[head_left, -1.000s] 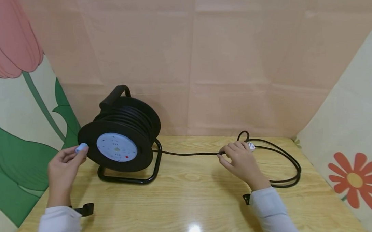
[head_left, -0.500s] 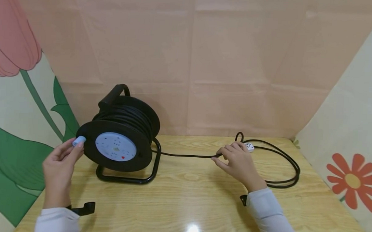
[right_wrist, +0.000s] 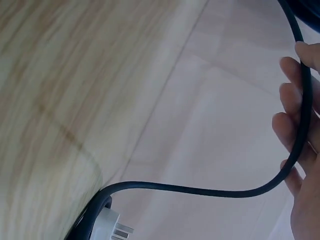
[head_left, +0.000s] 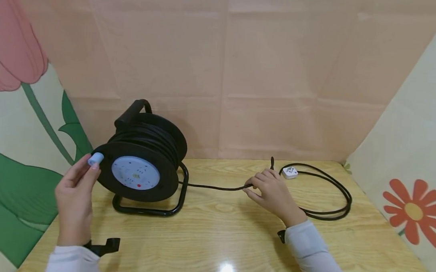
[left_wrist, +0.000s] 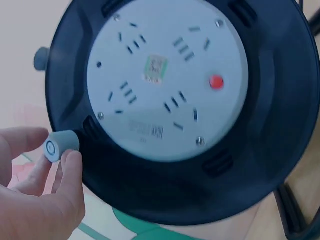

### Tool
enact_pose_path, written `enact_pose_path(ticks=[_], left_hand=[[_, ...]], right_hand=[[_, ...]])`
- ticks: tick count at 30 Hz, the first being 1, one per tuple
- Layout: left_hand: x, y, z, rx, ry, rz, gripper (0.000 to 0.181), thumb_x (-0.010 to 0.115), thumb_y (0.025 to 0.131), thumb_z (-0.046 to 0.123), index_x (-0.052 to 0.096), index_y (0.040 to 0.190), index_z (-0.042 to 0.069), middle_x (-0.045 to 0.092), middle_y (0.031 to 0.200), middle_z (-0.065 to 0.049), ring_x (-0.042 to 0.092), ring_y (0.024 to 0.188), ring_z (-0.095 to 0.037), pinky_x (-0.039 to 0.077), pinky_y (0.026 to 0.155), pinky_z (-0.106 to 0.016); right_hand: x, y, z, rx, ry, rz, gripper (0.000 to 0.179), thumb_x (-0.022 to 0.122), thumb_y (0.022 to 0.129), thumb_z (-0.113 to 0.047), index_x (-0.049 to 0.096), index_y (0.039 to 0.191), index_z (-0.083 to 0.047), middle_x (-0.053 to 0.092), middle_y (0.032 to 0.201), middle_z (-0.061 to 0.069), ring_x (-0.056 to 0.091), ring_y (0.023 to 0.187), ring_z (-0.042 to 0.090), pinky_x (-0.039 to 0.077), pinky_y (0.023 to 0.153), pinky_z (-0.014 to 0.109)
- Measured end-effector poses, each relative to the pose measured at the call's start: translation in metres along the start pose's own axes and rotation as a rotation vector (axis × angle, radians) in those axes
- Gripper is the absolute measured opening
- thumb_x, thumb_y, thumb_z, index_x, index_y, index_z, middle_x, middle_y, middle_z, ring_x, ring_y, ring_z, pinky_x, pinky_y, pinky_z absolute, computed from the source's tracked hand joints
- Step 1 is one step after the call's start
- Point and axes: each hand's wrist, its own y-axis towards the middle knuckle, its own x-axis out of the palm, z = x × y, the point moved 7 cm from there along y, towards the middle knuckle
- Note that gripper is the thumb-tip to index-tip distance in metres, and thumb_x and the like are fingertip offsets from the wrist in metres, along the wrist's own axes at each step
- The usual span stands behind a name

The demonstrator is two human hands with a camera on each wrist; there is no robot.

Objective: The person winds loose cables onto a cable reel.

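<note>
A black cable reel (head_left: 140,147) stands on its tubular frame at the left of the table. Its round, pale socket panel (head_left: 135,173) carries a red button (left_wrist: 216,82). My left hand (head_left: 75,193) pinches the light blue crank knob (head_left: 96,159) on the reel's rim between thumb and fingers. In the middle right, my right hand (head_left: 273,194) holds the black cable (head_left: 216,188) between thumb and fingers, and it runs from there to the reel. In the right wrist view, the cable (right_wrist: 215,192) lies along the fingers and curves down toward the white plug (right_wrist: 105,225).
Loose cable loops (head_left: 345,196) lie on the wooden table (head_left: 207,239) at the right, beside the plug (head_left: 290,172). A pink sheet (head_left: 224,72) hangs behind the table. Flower-patterned panels stand at both sides.
The reel has turned clockwise, its knob rising with my left hand and the red button shifting left. My right hand has moved left toward the reel with the cable, uncovering the plug.
</note>
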Motion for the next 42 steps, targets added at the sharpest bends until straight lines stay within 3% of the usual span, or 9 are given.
enact_pose_path(ticks=[5, 16, 23, 26, 29, 33, 37, 40, 42], left_hand=[[0.006, -0.004, 0.001, 0.047, -0.027, 0.007, 0.043, 0.073, 0.079, 0.014, 0.062, 0.120, 0.008, 0.057, 0.115, -0.007, 0.052, 0.105, -0.017, 0.049, 0.081, -0.012], [0.023, -0.009, 0.008, 0.119, 0.001, 0.021, 0.040, 0.073, 0.079, 0.017, 0.064, 0.118, 0.008, 0.057, 0.117, -0.006, 0.051, 0.106, -0.019, 0.046, 0.083, -0.011], [0.044, -0.020, 0.022, 0.435, 0.326, 0.029, 0.031, 0.070, 0.083, 0.015, 0.067, 0.113, 0.007, 0.051, 0.108, 0.003, 0.054, 0.101, -0.017, 0.048, 0.082, -0.011], [0.051, -0.023, 0.026, 0.527, 0.387, 0.024, 0.028, 0.070, 0.082, 0.014, 0.068, 0.109, 0.006, 0.051, 0.107, 0.006, 0.055, 0.099, -0.016, 0.049, 0.082, -0.012], [0.058, -0.027, 0.029, 0.599, 0.401, 0.007, 0.025, 0.071, 0.081, 0.012, 0.069, 0.105, 0.005, 0.053, 0.106, 0.004, 0.056, 0.097, -0.016, 0.049, 0.082, -0.013], [0.066, -0.032, 0.034, 0.696, 0.503, 0.004, 0.023, 0.073, 0.080, 0.017, 0.071, 0.101, 0.008, 0.057, 0.106, 0.000, 0.054, 0.095, -0.013, 0.048, 0.083, -0.014], [0.072, -0.037, 0.039, 0.785, 0.582, 0.001, 0.021, 0.075, 0.079, 0.022, 0.073, 0.096, 0.011, 0.061, 0.104, -0.003, 0.054, 0.096, -0.011, 0.047, 0.082, -0.012], [0.076, -0.039, 0.042, 0.825, 0.601, -0.013, 0.018, 0.073, 0.080, 0.023, 0.073, 0.094, 0.011, 0.063, 0.101, -0.004, 0.055, 0.097, -0.011, 0.047, 0.081, -0.011], [0.078, -0.041, 0.043, 0.837, 0.608, -0.032, 0.018, 0.072, 0.081, 0.023, 0.074, 0.093, 0.010, 0.064, 0.100, -0.004, 0.055, 0.096, -0.011, 0.048, 0.081, -0.011]], right_hand=[[0.003, -0.002, -0.005, -0.006, 0.019, -0.018, 0.017, 0.068, 0.082, -0.036, 0.068, 0.090, -0.020, 0.064, 0.077, -0.007, 0.049, 0.077, 0.012, 0.043, 0.088, 0.049], [0.008, 0.001, -0.018, -0.040, 0.082, -0.046, 0.016, 0.073, 0.079, -0.034, 0.067, 0.086, -0.021, 0.061, 0.073, -0.010, 0.047, 0.071, 0.006, 0.046, 0.068, 0.035], [0.011, 0.002, -0.024, -0.016, 0.061, -0.039, 0.021, 0.064, 0.086, -0.040, 0.067, 0.087, -0.020, 0.061, 0.073, -0.007, 0.043, 0.073, 0.011, 0.045, 0.077, 0.039], [0.011, 0.002, -0.027, -0.021, 0.085, -0.049, 0.017, 0.063, 0.087, -0.035, 0.067, 0.092, -0.019, 0.062, 0.078, -0.006, 0.046, 0.076, 0.010, 0.045, 0.074, 0.036], [0.010, 0.003, -0.029, -0.020, 0.067, -0.048, 0.017, 0.063, 0.087, -0.037, 0.067, 0.091, -0.021, 0.063, 0.078, -0.009, 0.049, 0.079, 0.010, 0.043, 0.093, 0.042], [0.007, 0.004, -0.029, 0.004, 0.021, -0.017, 0.021, 0.064, 0.085, -0.044, 0.066, 0.087, -0.024, 0.065, 0.078, -0.010, 0.053, 0.084, 0.013, 0.021, 0.112, 0.053], [0.008, 0.004, -0.028, -0.002, 0.042, -0.019, 0.021, 0.065, 0.085, -0.041, 0.066, 0.089, -0.021, 0.065, 0.084, -0.008, 0.054, 0.086, 0.013, 0.032, 0.107, 0.050], [0.011, 0.004, -0.031, -0.033, 0.079, -0.026, 0.019, 0.066, 0.085, -0.037, 0.067, 0.091, -0.019, 0.063, 0.087, -0.007, 0.054, 0.083, 0.011, 0.049, 0.087, 0.042], [0.012, 0.005, -0.034, -0.051, 0.093, -0.015, 0.019, 0.068, 0.083, -0.036, 0.067, 0.090, -0.019, 0.063, 0.086, -0.007, 0.052, 0.079, 0.009, 0.051, 0.072, 0.035]])
